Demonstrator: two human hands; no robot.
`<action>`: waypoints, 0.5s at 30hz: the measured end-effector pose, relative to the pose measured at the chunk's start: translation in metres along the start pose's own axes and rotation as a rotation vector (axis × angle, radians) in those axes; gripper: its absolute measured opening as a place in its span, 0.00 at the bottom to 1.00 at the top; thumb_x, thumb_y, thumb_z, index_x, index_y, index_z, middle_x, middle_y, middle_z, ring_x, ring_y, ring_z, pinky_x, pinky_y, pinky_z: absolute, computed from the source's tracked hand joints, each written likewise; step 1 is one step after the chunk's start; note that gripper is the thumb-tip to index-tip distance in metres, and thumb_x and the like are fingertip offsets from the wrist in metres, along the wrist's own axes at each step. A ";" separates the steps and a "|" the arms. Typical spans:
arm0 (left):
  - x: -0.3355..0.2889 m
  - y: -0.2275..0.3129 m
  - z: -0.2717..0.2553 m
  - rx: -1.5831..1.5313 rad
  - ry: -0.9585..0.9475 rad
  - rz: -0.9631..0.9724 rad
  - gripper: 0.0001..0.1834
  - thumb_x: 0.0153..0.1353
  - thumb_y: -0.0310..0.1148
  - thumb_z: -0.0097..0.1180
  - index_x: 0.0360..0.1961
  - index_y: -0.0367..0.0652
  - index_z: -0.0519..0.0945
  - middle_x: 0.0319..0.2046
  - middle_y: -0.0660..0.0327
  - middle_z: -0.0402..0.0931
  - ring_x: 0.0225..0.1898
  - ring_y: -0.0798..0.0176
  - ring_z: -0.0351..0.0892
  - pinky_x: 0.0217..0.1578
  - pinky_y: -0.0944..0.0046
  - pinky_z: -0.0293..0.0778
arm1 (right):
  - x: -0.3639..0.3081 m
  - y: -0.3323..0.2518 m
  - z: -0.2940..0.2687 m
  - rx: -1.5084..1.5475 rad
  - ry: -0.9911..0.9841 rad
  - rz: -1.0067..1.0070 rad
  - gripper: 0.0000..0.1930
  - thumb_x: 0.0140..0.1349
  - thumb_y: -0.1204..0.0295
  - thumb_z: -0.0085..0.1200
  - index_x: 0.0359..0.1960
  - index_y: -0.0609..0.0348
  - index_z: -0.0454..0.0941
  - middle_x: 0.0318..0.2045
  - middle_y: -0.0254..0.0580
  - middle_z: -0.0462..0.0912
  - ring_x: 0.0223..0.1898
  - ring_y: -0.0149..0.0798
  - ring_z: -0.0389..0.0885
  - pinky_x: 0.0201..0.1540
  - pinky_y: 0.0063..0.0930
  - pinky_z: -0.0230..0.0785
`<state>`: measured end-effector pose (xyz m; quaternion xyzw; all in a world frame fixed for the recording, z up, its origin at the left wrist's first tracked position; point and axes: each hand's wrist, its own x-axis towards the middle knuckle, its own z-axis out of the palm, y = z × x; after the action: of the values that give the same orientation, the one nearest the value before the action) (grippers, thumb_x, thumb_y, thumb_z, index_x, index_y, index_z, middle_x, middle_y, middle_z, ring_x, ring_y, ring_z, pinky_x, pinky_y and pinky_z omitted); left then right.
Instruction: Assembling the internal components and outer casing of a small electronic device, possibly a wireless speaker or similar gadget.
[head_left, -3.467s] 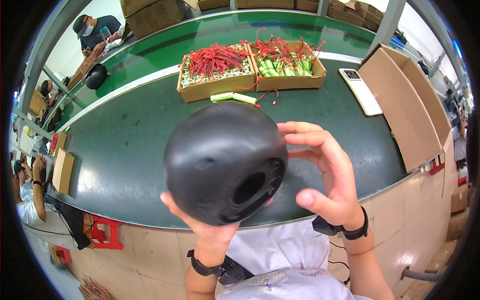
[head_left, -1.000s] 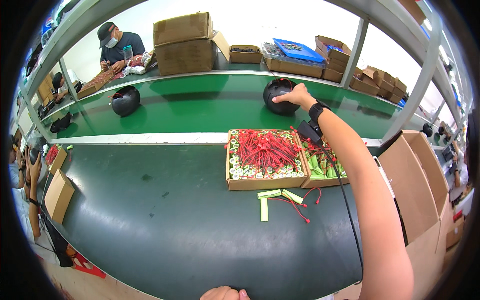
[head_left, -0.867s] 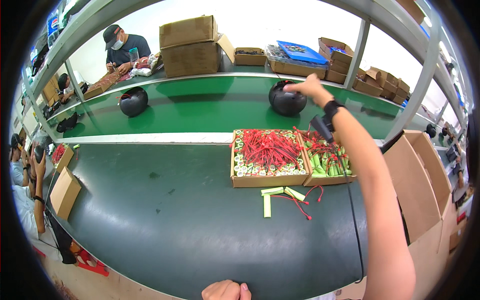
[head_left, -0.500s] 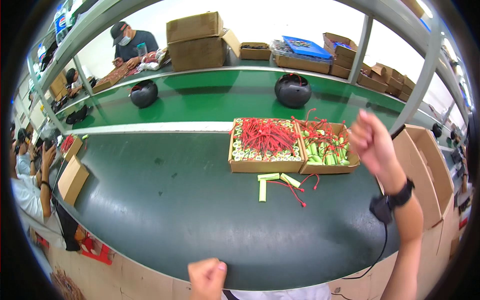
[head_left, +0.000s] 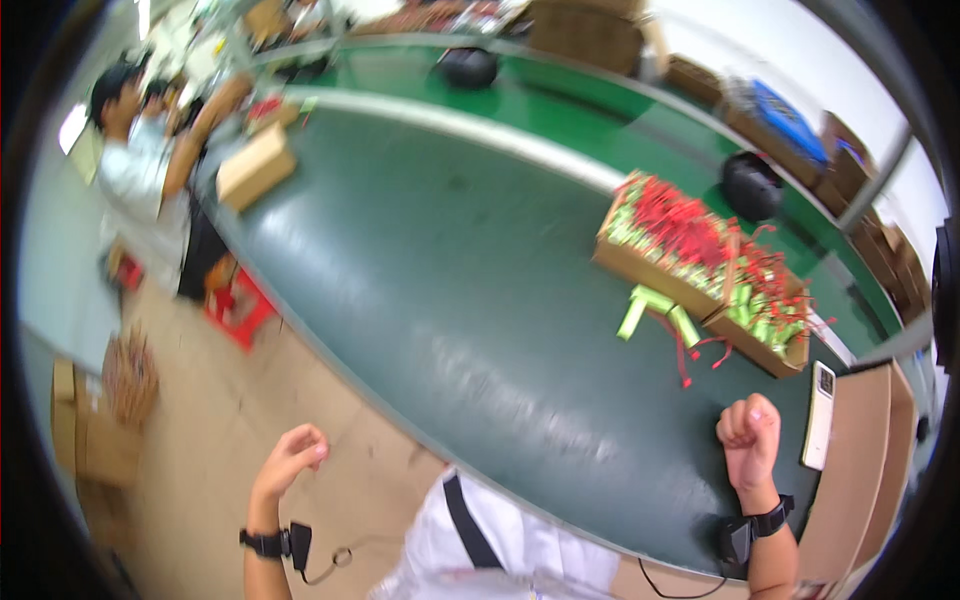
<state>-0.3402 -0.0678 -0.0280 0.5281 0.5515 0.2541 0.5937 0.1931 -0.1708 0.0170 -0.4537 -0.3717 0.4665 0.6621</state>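
At the worktop's (head_left: 400,290) right end, the right hand (head_left: 750,436), grip balled and seemingly empty, could knock the phone (head_left: 820,415) by swinging outward; the left hand (head_left: 291,461) is half-curled, empty.

The black ball (head_left: 752,187), earlier held, now rests on the far green belt (head_left: 590,118); right hand (head_left: 748,430) withdrawn near right, left hand (head_left: 291,460) shifted left over the floor (head_left: 235,410).

A factory assembly workshop: beyond the right fingers (head_left: 738,424) sit boxed, wired battery cells (head_left: 757,315) and a green conveyor belt (head_left: 560,120); far leftward, a co-worker (head_left: 140,170).
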 end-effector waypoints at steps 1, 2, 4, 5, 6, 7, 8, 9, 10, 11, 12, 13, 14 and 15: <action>-0.021 -0.028 0.003 0.147 -0.002 -0.211 0.14 0.60 0.44 0.52 0.36 0.44 0.73 0.31 0.60 0.75 0.26 0.64 0.74 0.31 0.71 0.70 | 0.000 0.000 0.000 -0.002 -0.024 -0.006 0.16 0.64 0.66 0.47 0.21 0.52 0.55 0.15 0.28 0.53 0.17 0.25 0.50 0.21 0.22 0.43; -0.041 -0.056 0.013 0.107 0.047 -0.279 0.14 0.60 0.44 0.52 0.36 0.44 0.73 0.31 0.60 0.75 0.26 0.64 0.74 0.31 0.71 0.70 | 0.002 0.001 -0.002 0.039 -0.038 -0.004 0.16 0.65 0.66 0.46 0.21 0.52 0.55 0.15 0.28 0.53 0.18 0.25 0.50 0.21 0.22 0.43; -0.091 -0.100 0.038 0.197 -0.376 -0.807 0.14 0.58 0.40 0.54 0.42 0.44 0.74 0.38 0.53 0.75 0.36 0.55 0.77 0.36 0.62 0.76 | 0.001 0.001 -0.008 0.111 -0.064 0.007 0.16 0.66 0.66 0.45 0.22 0.52 0.55 0.17 0.28 0.52 0.19 0.24 0.49 0.22 0.21 0.44; -0.120 -0.100 0.050 0.141 -0.345 -0.855 0.14 0.58 0.40 0.54 0.42 0.44 0.74 0.38 0.53 0.75 0.36 0.55 0.77 0.36 0.62 0.76 | 0.003 -0.001 -0.012 0.144 -0.076 -0.002 0.16 0.67 0.66 0.44 0.22 0.51 0.55 0.17 0.28 0.52 0.19 0.24 0.49 0.22 0.21 0.45; -0.165 -0.116 0.057 0.099 -0.286 -0.910 0.15 0.58 0.40 0.54 0.42 0.44 0.74 0.38 0.53 0.75 0.36 0.55 0.77 0.36 0.62 0.77 | 0.003 -0.002 -0.021 0.157 -0.086 0.001 0.16 0.67 0.67 0.44 0.23 0.52 0.54 0.18 0.29 0.52 0.19 0.24 0.49 0.23 0.20 0.45; -0.177 -0.111 0.078 0.033 -0.203 -0.963 0.15 0.58 0.41 0.54 0.42 0.45 0.74 0.38 0.53 0.75 0.36 0.55 0.77 0.36 0.61 0.77 | 0.007 0.000 -0.018 0.192 -0.137 0.008 0.16 0.68 0.67 0.43 0.22 0.52 0.54 0.18 0.29 0.52 0.19 0.24 0.49 0.23 0.20 0.46; -0.203 -0.110 0.084 -0.006 -0.142 -1.022 0.15 0.57 0.41 0.54 0.42 0.45 0.74 0.38 0.53 0.75 0.36 0.54 0.77 0.36 0.60 0.77 | 0.007 -0.003 -0.021 0.194 -0.137 0.020 0.16 0.69 0.68 0.42 0.23 0.52 0.54 0.18 0.29 0.52 0.20 0.24 0.49 0.23 0.20 0.46; -0.270 -0.081 0.064 -0.046 -0.079 -1.078 0.15 0.57 0.41 0.54 0.42 0.45 0.74 0.38 0.52 0.75 0.36 0.54 0.77 0.36 0.60 0.77 | 0.007 -0.001 -0.021 0.197 -0.139 0.031 0.15 0.69 0.69 0.41 0.23 0.52 0.54 0.18 0.29 0.52 0.20 0.24 0.49 0.24 0.19 0.47; -0.252 -0.112 0.096 -0.081 -0.018 -1.131 0.15 0.57 0.41 0.55 0.42 0.45 0.74 0.38 0.52 0.75 0.36 0.54 0.77 0.36 0.59 0.77 | 0.008 0.002 -0.017 0.207 -0.165 0.037 0.15 0.69 0.69 0.41 0.23 0.52 0.54 0.18 0.29 0.52 0.20 0.24 0.49 0.24 0.19 0.47; -0.382 -0.156 0.045 -0.085 0.002 -1.179 0.15 0.57 0.41 0.55 0.42 0.45 0.74 0.38 0.52 0.75 0.36 0.54 0.77 0.35 0.59 0.77 | 0.005 -0.004 -0.025 0.197 -0.148 0.029 0.15 0.70 0.70 0.40 0.23 0.52 0.54 0.18 0.29 0.52 0.20 0.24 0.49 0.25 0.18 0.48; -0.405 -0.150 0.050 -0.127 0.068 -1.231 0.15 0.56 0.41 0.55 0.42 0.45 0.75 0.38 0.52 0.75 0.36 0.53 0.77 0.35 0.58 0.77 | 0.007 -0.002 -0.026 0.209 -0.172 0.057 0.15 0.69 0.70 0.41 0.23 0.52 0.54 0.19 0.29 0.52 0.21 0.24 0.50 0.25 0.18 0.48; -0.478 -0.160 0.036 -0.162 0.139 -1.278 0.16 0.56 0.41 0.55 0.42 0.46 0.75 0.37 0.52 0.75 0.36 0.53 0.77 0.35 0.58 0.77 | 0.010 0.000 -0.020 0.226 -0.202 0.077 0.15 0.69 0.70 0.41 0.23 0.53 0.54 0.20 0.29 0.52 0.22 0.24 0.50 0.26 0.19 0.49; -0.434 -0.143 0.007 -0.169 0.157 -1.324 0.16 0.56 0.42 0.55 0.42 0.46 0.75 0.37 0.51 0.75 0.36 0.53 0.77 0.35 0.57 0.77 | 0.011 -0.001 -0.022 0.214 -0.201 0.096 0.15 0.69 0.70 0.41 0.23 0.53 0.54 0.20 0.29 0.53 0.22 0.25 0.50 0.26 0.19 0.49; -0.409 -0.122 -0.017 -0.180 0.204 -1.376 0.16 0.56 0.42 0.56 0.42 0.46 0.75 0.37 0.51 0.75 0.36 0.52 0.77 0.35 0.57 0.77 | 0.014 0.001 -0.022 0.223 -0.213 0.123 0.15 0.69 0.70 0.41 0.24 0.53 0.54 0.20 0.30 0.53 0.22 0.25 0.50 0.27 0.19 0.49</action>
<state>-0.4979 -0.4622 0.0223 -0.0186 0.7902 -0.0862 0.6065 0.2168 -0.1633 0.0101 -0.3475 -0.3572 0.5900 0.6353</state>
